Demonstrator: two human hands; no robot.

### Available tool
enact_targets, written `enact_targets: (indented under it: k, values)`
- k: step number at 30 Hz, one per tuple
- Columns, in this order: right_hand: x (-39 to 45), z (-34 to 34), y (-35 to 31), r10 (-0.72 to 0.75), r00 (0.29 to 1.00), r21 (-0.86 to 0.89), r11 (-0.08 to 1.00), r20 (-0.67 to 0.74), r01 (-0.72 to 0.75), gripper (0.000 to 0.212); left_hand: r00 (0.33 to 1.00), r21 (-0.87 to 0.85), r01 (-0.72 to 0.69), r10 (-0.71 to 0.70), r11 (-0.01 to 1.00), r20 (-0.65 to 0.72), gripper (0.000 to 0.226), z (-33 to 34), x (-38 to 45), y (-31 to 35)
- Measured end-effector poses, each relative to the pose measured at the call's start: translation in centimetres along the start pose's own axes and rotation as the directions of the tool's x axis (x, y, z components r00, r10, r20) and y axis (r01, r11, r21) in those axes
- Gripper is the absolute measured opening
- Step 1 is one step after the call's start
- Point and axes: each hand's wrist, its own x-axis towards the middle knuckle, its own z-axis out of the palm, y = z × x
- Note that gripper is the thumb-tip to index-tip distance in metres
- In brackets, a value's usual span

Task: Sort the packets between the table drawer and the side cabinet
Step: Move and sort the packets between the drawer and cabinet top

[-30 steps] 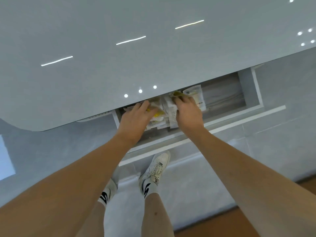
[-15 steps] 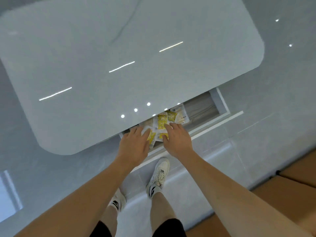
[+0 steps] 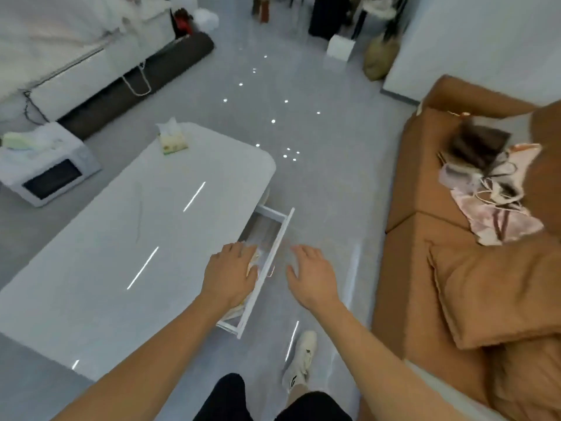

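Two hands work mid-frame: our left hand (image 3: pixel 229 275) lies flat, fingers spread, on the packets (image 3: pixel 251 270) in the open drawer (image 3: pixel 263 262); right hand (image 3: pixel 312 276) hovers spread, empty. We should gather packets fully before lifting.

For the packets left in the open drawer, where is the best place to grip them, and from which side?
Probably from above: the drawer is pulled out, open-topped. The packets lie flat under the left hand, mostly hidden, so pinching a free edge at the end near the fingers looks best. The right hand hovers outside the drawer front, open.
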Motion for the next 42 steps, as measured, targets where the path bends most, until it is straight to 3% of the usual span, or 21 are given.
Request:
enact_targets:
  k: [3,7,11,16,21,25,29,33,42]
  values:
    - [-7.3,-4.0,3.6,0.160,0.983,-0.032,0.986,-0.095,-0.163,0.049,0.980,0.029,-0.198,0.198,0.980,0.010,0.062,-1.0,-1.1,6.4]
    - [-18.6,-8.8,9.2,0.338,0.900,-0.049,0.930,-0.276,-0.365,0.051,0.890,0.029,-0.455,0.452,0.890,0.061,0.072,0.0,-4.1,18.0]
    - [-31.7,-11.0,14.9,0.527,0.762,-0.028,0.815,-0.377,-0.578,0.054,0.736,0.023,-0.675,0.670,0.738,0.099,0.067,3.0,-9.8,30.6]
    - [-50.1,-10.7,19.6,0.722,0.574,0.085,0.647,-0.386,-0.758,0.054,0.497,-0.026,-0.862,0.855,0.505,0.146,0.067,8.3,-21.0,43.9]
    - [-69.4,-9.0,22.8,0.835,0.359,0.182,0.464,-0.417,-0.867,0.048,0.319,-0.055,-0.940,0.925,0.337,0.208,0.059,15.4,-35.5,54.5]
    - [-84.1,-7.2,24.5,0.917,0.246,0.211,0.321,-0.315,-0.924,0.053,0.227,-0.150,-0.951,0.939,0.271,0.258,0.057,21.3,-47.5,61.3]
    - [-95.8,-5.8,26.9,0.957,0.142,0.230,0.202,-0.254,-0.952,0.053,0.115,-0.122,-0.979,0.942,0.160,0.317,0.055,25.5,-57.0,66.9]
    - [-103.0,-4.4,30.5,0.985,0.010,0.318,0.065,-0.171,-0.946,0.055,0.004,-0.097,-0.994,0.929,0.042,0.370,0.054,28.6,-62.1,72.2]
    - [-113.6,2.1,44.2,0.967,-0.246,0.496,-0.242,0.057,-0.834,0.059,-0.168,-0.227,-0.972,0.850,-0.058,0.499,0.055,42.6,-66.9,86.9]
